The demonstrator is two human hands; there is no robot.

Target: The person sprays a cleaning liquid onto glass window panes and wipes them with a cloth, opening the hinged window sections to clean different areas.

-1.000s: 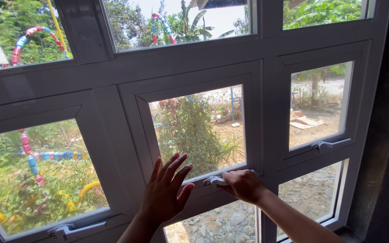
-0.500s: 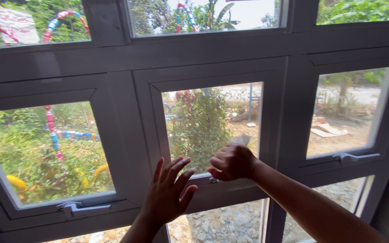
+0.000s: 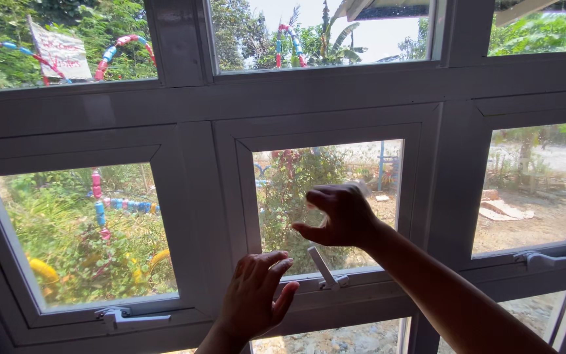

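The left hand is raised in front of the lower frame of the middle window sash, palm toward the glass, its grip spread with the fingers fanned and holding nothing. Whether the fingertips touch the frame cannot be told.

The right hand hangs in front of the middle pane, above and to the right of the left hand. Its grip is loose and half curled, thumb pointing left, closed on nothing.

Between and below the 2 hands sits the white window handle, fixed to the sash's bottom rail. Its lever is tilted up and to the left, clear of both hands; the right hand is just above it, the left hand just beside it on the left.

The only holders here are the white frames, each enclosing 1 pane of glass. The left sash has its own handle lying flat along the bottom rail, and the right sash likewise has a flat handle.

Through the glass show green bushes, bare sandy ground, and arches of coloured plastic bottles.
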